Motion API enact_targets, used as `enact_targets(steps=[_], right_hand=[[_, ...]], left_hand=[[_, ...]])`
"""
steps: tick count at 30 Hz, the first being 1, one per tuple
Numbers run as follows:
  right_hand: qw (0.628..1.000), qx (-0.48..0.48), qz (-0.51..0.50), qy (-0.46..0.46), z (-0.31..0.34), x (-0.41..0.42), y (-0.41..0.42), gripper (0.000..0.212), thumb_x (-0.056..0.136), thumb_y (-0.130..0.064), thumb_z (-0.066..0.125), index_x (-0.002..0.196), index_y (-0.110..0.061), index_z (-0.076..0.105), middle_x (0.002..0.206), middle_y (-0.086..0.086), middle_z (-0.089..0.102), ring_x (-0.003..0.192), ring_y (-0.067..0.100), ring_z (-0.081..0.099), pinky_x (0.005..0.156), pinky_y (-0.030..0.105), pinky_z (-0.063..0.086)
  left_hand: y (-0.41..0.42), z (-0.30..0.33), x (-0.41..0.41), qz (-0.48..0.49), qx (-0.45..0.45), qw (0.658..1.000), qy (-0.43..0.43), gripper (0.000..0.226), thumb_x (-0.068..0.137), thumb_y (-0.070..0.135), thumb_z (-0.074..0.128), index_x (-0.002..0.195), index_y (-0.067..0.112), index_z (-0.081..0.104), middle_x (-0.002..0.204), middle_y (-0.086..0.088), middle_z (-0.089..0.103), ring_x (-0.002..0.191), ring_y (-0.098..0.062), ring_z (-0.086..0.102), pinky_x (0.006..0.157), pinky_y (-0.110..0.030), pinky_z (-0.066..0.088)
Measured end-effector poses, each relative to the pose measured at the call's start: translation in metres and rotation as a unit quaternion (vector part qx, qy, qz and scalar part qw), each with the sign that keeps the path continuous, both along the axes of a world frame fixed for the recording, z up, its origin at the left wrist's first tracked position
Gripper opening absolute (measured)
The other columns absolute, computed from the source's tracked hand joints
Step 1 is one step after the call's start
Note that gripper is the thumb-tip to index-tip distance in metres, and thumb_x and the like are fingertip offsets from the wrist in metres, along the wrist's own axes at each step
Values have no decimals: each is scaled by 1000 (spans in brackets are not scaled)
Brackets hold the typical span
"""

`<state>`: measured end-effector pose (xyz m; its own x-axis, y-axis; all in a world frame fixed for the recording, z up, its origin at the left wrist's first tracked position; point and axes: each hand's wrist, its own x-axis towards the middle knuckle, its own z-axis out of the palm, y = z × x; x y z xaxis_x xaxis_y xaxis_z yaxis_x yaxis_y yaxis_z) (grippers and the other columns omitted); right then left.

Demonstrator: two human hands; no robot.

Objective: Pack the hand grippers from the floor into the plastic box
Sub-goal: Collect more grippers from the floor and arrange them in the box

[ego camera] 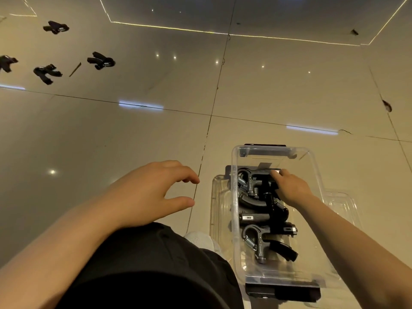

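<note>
Nearest, the plastic box (235,219) stands on the floor (133,130), with several hand grippers inside. The right hand (292,187) reaches into the box's far end, its fingers gripping one gripper (259,177). Left of the box, the left hand (151,192) hovers released, fingers loosely curled. Far beyond the box to the left, four hand grippers (101,60) lie on the floor.

Four hand grippers on the floor (133,134), far off at the top left: one at the back (56,27), one at the left edge (7,62), one in front (47,73), one to the right (101,60). More hand grippers piled in one plastic box (234,197), at least three, hard to count. One clear lid (343,204) under the box. Two hands: left hand (153,192), right hand (292,186). One white shoe (200,239).
</note>
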<state>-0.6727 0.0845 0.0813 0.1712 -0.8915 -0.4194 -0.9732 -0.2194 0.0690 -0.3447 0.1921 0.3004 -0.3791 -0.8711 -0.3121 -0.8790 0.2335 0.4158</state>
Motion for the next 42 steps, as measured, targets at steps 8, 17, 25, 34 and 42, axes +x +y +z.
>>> enact_targets(steps=[8,17,25,34,42], right_hand=[[998,-2,-41,-45,-7,4,9,15,87,-6,53,101,-5,57,131,12,38,79,27,56,62,32,42],[998,-27,48,27,-6,-7,7,24,87,-21,56,109,-10,58,127,8,40,106,25,47,75,33,42],[982,-62,99,146,-5,-16,15,25,89,-30,50,109,-18,58,115,5,48,104,22,46,85,30,37],[984,-60,108,132,-3,-17,14,22,90,-17,47,111,-18,52,114,4,54,106,24,50,84,32,36],[986,-50,112,109,0,-14,11,30,90,-20,49,119,-17,49,120,6,52,112,25,47,87,33,37]], left_hand=[[0,4,-66,13,-84,996,-6,45,86,55,47,129,44,40,122,22,47,110,0,46,94,-29,43],[15,-128,-121,-5,48,982,-185,123,70,66,63,142,22,-27,146,-2,-39,137,-23,-29,115,-51,-1],[12,-149,-142,-41,79,982,-169,123,70,58,69,145,17,-19,149,-6,-33,130,-22,-36,114,-41,-8],[3,-141,-120,-98,62,977,-180,132,59,65,72,145,26,-21,143,0,-41,127,-15,-37,110,-38,-14],[1,-143,-122,-99,61,969,-216,138,57,70,69,141,20,-29,136,-7,-47,127,-21,-39,112,-44,-11]])
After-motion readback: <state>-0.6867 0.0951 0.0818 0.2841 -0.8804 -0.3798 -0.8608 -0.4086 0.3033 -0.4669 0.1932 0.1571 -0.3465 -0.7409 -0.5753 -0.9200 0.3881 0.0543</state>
